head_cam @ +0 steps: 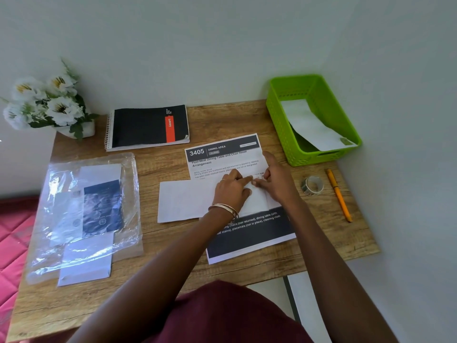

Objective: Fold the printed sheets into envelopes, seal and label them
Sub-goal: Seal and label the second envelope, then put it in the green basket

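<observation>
On the table the printed sheet lies unfolded under a white envelope. One finished envelope sits in the green basket, so most of this round remains — folding, sealing, labelling. Left hand and right hand meet, fingertips pinching something small on the envelope; what it is stays hidden.

soft, even daylight fills the scene, bright without harsh shadows. glare streaks the clear plastic bag at the left. wide-angle bending curves the table edges and walls. the printed sheet reads sharp; far corners soften slightly.
</observation>
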A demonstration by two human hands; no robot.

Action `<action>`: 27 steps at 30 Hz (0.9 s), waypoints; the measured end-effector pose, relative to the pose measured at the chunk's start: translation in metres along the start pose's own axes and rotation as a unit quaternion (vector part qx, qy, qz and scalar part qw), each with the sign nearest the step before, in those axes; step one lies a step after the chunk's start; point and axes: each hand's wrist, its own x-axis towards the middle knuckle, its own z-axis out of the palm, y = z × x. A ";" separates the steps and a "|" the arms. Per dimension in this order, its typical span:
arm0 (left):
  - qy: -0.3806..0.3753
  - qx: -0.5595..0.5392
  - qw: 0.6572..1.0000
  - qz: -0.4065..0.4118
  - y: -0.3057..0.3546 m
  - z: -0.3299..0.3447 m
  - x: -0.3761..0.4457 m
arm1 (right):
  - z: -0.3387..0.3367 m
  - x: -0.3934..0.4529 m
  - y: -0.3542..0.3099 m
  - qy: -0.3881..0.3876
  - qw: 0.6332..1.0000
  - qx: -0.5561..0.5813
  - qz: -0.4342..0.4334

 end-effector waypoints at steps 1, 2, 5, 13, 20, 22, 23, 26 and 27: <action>-0.001 0.001 1.000 0.000 0.000 0.000 0.000 | -0.001 -0.002 0.000 -0.007 1.000 -0.002 -0.008; -0.002 0.001 1.000 0.000 0.000 0.001 0.000 | -0.002 -0.003 0.001 -0.013 1.000 -0.005 -0.015; 0.001 -0.003 1.000 -0.001 0.000 0.001 0.000 | -0.004 -0.005 0.001 -0.032 0.999 -0.022 -0.026; 0.009 -0.017 1.000 0.000 0.000 0.000 0.000 | 0.000 -0.006 0.000 0.022 0.998 0.058 0.010; 0.011 -0.014 1.000 0.011 -0.001 0.000 -0.001 | -0.011 -0.004 0.010 -0.075 0.991 0.109 0.036; 0.018 -0.015 1.000 0.022 -0.001 -0.002 -0.002 | -0.009 0.000 0.011 -0.036 0.985 0.152 0.078; 0.021 -0.010 0.999 0.027 -0.001 -0.003 -0.003 | -0.006 0.002 0.009 -0.006 0.984 0.150 0.096; 0.042 0.004 0.998 0.042 -0.003 0.000 -0.007 | 0.003 0.002 0.001 0.045 0.989 0.112 0.090; 0.045 0.001 0.998 0.044 -0.004 0.002 -0.008 | 0.005 0.001 -0.001 0.050 0.989 0.108 0.087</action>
